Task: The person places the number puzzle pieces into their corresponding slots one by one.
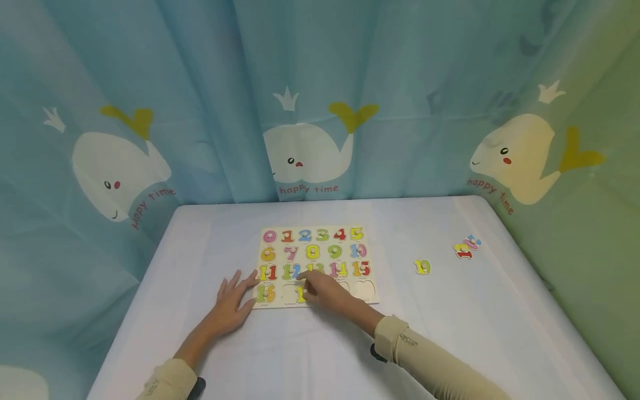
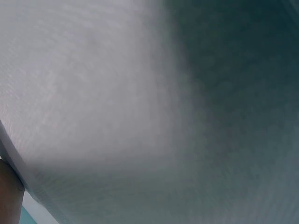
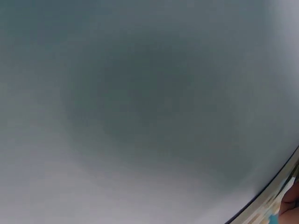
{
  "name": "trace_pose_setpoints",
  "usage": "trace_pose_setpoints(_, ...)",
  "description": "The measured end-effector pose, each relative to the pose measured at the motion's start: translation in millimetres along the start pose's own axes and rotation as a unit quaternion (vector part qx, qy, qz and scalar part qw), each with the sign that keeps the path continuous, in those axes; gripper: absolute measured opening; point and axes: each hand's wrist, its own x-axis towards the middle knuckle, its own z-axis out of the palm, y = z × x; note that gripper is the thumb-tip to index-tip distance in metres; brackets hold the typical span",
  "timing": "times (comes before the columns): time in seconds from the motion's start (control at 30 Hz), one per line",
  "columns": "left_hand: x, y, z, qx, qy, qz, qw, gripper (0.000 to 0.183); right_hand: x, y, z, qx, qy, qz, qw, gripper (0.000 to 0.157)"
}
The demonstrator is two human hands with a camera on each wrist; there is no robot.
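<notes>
A wooden number puzzle board (image 1: 290, 305) lies flat on the table, with colourful knobbed number pieces filling its upper rows. At its left edge rests my left hand (image 1: 231, 304), fingers spread and touching the board's border. Over the bottom row, my right hand (image 1: 327, 291) pinches a number piece (image 1: 300, 294) whose yellow "1" shows; the rest is hidden by the fingers. Left of that piece, the "16" piece (image 1: 266, 293) sits in its slot. A bare slot (image 1: 365, 289) shows at the row's right end. Both wrist views show mostly tablecloth, with a sliver of hand.
To the right lies a loose yellow-and-green "19" piece (image 1: 422, 266). Farther right, a yellow-and-red piece (image 1: 463, 251) touches or overlaps a blue-and-pink piece (image 1: 471, 242). A whale-print curtain (image 1: 215, 139) hangs behind the white-covered table (image 1: 210, 233).
</notes>
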Motion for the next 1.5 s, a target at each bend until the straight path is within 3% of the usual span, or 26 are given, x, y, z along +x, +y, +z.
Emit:
trace_pose_setpoints(0.3, 4.0, 2.6, -2.1, -0.001, -0.004, 0.001, 1.0, 0.04, 18.6, -20.2, 7.9, -0.034, 0.011, -0.026, 0.999, 0.039)
trace_pose_setpoints(0.43, 5.1, 4.0, -2.7, 0.001, -0.004, 0.002, 1.0, 0.04, 23.2, -23.2, 10.9, -0.025, 0.013, -0.017, 0.999, 0.036)
trace_pose_setpoints(0.7, 5.8, 6.3, -2.5, 0.0, -0.007, -0.006, 1.0, 0.041, 20.9, -23.5, 15.5, -0.038, 0.033, -0.024, 0.998, 0.034)
trace_pose_setpoints(0.97, 5.1, 7.0, -1.2, -0.001, 0.0, 0.001, 1.0, 0.041, 17.0, -20.3, 18.3, -0.022, 0.023, -0.021, 0.999, 0.035)
trace_pose_setpoints(1.17, 3.7, 6.9, 0.9, -0.002, -0.006, -0.002, 1.0, 0.041, 9.5, -12.6, 1.0, 0.083, 0.004, 0.032, 0.996, 0.043)
trace_pose_setpoints(1.33, 0.3, 5.6, 1.6, 0.001, -0.003, -0.016, 0.9999, 0.042, -1.3, 12.4, -25.9, 0.093, 0.049, 0.063, 0.993, 0.034)
trace_pose_setpoints(1.5, -0.2, 6.8, 1.8, 0.002, -0.003, -0.02, 0.9998, 0.042, -27.0, 50.9, -60.9, 0.084, 0.121, 0.1, 0.984, 0.017)
